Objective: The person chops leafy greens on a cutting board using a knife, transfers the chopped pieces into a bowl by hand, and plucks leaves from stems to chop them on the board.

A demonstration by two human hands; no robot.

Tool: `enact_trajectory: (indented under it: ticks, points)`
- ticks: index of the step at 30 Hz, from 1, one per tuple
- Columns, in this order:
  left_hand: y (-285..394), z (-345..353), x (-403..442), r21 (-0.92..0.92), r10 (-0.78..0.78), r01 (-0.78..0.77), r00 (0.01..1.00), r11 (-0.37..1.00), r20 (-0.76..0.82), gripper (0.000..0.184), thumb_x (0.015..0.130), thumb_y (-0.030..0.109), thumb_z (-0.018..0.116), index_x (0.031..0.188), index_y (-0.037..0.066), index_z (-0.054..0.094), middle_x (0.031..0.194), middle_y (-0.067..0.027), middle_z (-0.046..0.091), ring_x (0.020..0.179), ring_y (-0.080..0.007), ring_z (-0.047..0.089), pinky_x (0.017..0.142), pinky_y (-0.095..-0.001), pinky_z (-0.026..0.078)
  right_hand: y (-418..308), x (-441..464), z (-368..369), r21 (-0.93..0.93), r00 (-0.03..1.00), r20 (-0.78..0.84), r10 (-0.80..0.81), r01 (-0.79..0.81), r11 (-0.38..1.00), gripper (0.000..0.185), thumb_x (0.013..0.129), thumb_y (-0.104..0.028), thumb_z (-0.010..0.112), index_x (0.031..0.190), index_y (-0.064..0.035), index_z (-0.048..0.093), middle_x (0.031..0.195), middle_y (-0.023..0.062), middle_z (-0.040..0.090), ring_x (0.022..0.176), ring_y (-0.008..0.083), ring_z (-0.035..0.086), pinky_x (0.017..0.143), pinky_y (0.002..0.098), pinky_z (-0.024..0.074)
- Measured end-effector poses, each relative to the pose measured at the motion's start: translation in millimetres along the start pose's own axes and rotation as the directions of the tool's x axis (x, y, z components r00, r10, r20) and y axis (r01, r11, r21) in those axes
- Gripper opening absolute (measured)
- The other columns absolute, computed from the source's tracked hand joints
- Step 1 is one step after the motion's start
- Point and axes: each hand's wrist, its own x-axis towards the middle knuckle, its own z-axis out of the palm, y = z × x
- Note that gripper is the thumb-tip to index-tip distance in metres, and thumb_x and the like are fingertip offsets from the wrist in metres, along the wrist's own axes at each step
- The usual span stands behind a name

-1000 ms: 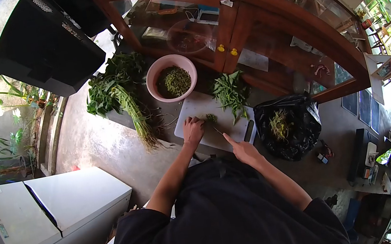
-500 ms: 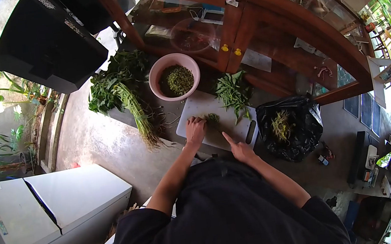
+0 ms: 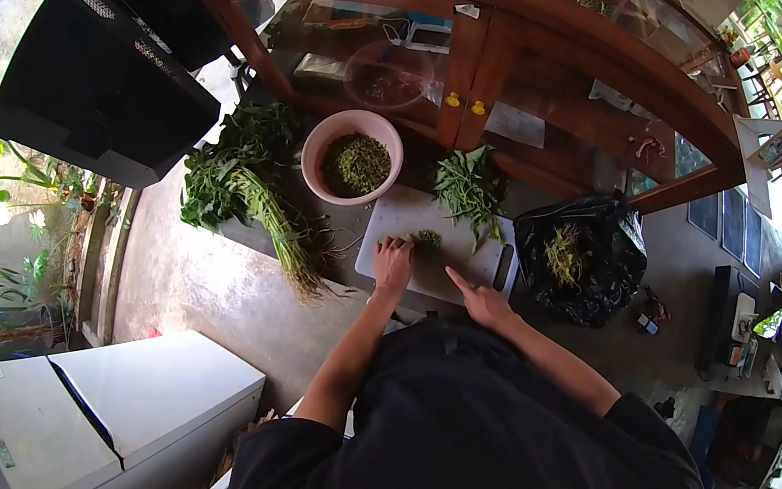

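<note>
On the white cutting board (image 3: 398, 211), my left hand (image 3: 394, 261) presses down with curled fingers over a small bunch of green stems. Finely chopped greens (image 3: 428, 238) lie just right of those fingertips. My right hand (image 3: 487, 305) is closed around a knife, its index finger stretched forward along it; the blade is thin and barely shows. Leafy green sprigs (image 3: 466, 185) rest on the board's upper right part. Beyond the board stands a pink bowl (image 3: 309, 161) holding chopped greens.
A large bundle of long-stemmed greens (image 3: 267, 212) lies left of the bowl. To the board's right sits a black plastic bag (image 3: 616, 261) with root trimmings (image 3: 565, 256). A wooden glass cabinet (image 3: 463, 82) stands behind, and a white fridge (image 3: 161, 395) at lower left.
The view has shifted very slightly. Both hands stay almost in the same place on the board, with the left fingers still over the stems.
</note>
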Motion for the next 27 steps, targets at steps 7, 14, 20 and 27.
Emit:
enact_trajectory:
  ticks: [7,14,20,27]
  points:
    - [3,-13,-2,-0.024,0.008,-0.007,0.999,1.0,0.047,0.016,0.08,0.018,0.066,0.093,0.014,0.074,0.097,-0.0049,0.067,0.101,-0.0255,0.056,0.087,-0.0387,0.042,1,1,-5,-0.029,0.998,0.043,0.036,-0.035,0.999,0.087,0.087,-0.008,0.053,0.155,-0.036,0.006,0.075,0.0245,0.066,0.07,0.046,0.065,0.065,0.0581,0.0507]
    - [-1,-6,-4,-0.022,0.028,-0.027,0.999,0.999,0.043,0.019,0.081,0.02,0.065,0.096,0.013,0.074,0.098,-0.0047,0.067,0.101,-0.0252,0.056,0.089,-0.038,0.041,6,-7,-11,-0.059,0.998,0.019,0.053,-0.051,0.997,0.087,0.087,-0.008,0.053,0.155,-0.0347,0.006,0.077,0.0245,0.066,0.07,0.0448,0.066,0.065,0.0573,0.0525]
    - [2,-10,-1,-0.032,-0.004,0.005,1.0,0.999,0.031,0.021,0.08,0.018,0.066,0.1,0.013,0.073,0.102,-0.0039,0.067,0.103,-0.0248,0.057,0.089,-0.0377,0.041,-4,-7,-30,-0.007,0.999,0.016,0.038,-0.038,0.999,0.083,0.089,-0.01,0.052,0.156,-0.0322,0.007,0.077,0.0247,0.066,0.069,0.0442,0.066,0.065,0.0563,0.0528]
    - [3,-8,3,-0.012,-0.056,0.057,0.994,0.998,0.092,0.021,0.079,0.018,0.067,0.099,0.013,0.072,0.106,-0.0035,0.067,0.104,-0.0254,0.057,0.089,-0.0388,0.042,-13,-12,-40,-0.037,0.996,0.086,0.016,-0.013,0.999,0.08,0.09,-0.012,0.053,0.156,-0.0285,0.01,0.074,0.0236,0.067,0.067,0.0425,0.066,0.063,0.0547,0.0524]
